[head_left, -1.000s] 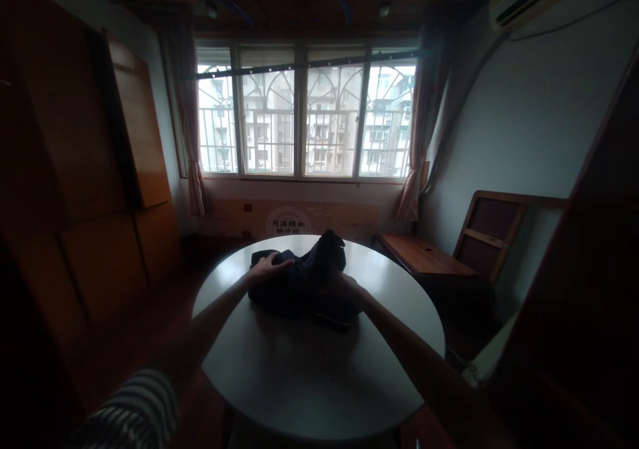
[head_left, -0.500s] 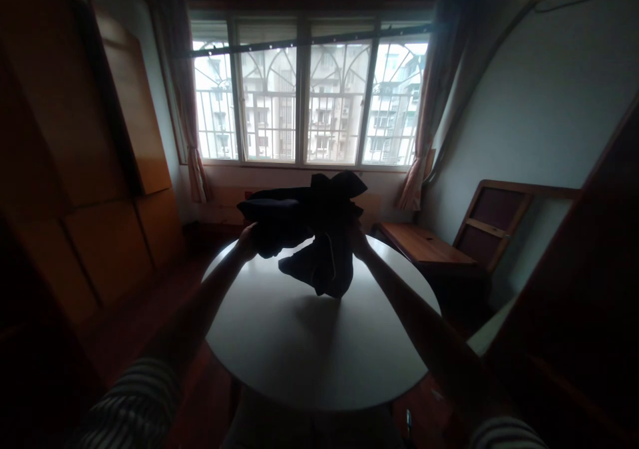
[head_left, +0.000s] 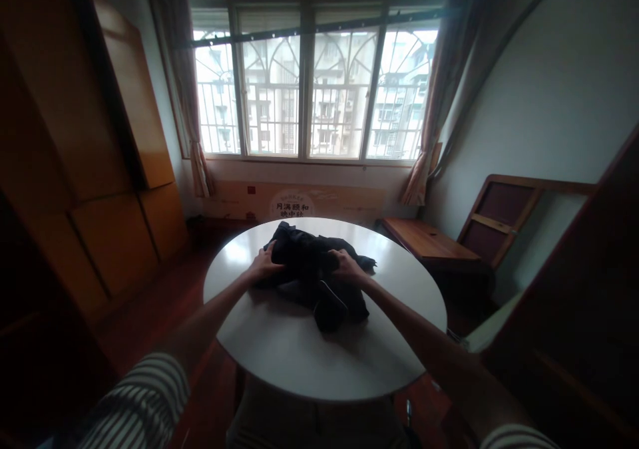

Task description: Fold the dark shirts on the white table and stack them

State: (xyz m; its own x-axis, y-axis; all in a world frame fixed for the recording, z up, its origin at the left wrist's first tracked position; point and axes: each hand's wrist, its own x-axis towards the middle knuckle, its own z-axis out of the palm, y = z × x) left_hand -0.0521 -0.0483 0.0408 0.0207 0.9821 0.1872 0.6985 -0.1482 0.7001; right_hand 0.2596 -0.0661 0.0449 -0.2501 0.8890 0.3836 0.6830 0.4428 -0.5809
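Observation:
A bunched black garment lies crumpled on the white round table; a thin pale line runs along one fold. Its exact kind cannot be made out in the dim light. My left hand grips its left side, the fingers partly sunk in the dark cloth. On the right upper part of the bundle, my right hand has its fingers curled into the fabric. Both forearms reach over the table from the near side.
Behind the table stands a printed cardboard panel under the barred window. Wooden cabinets line the left wall. To the right are a low wooden piece of furniture and a leaning framed panel.
The black garment has come down from above the table and now rests on it, spread wider. Both hands have lowered with it, still gripping the cloth.

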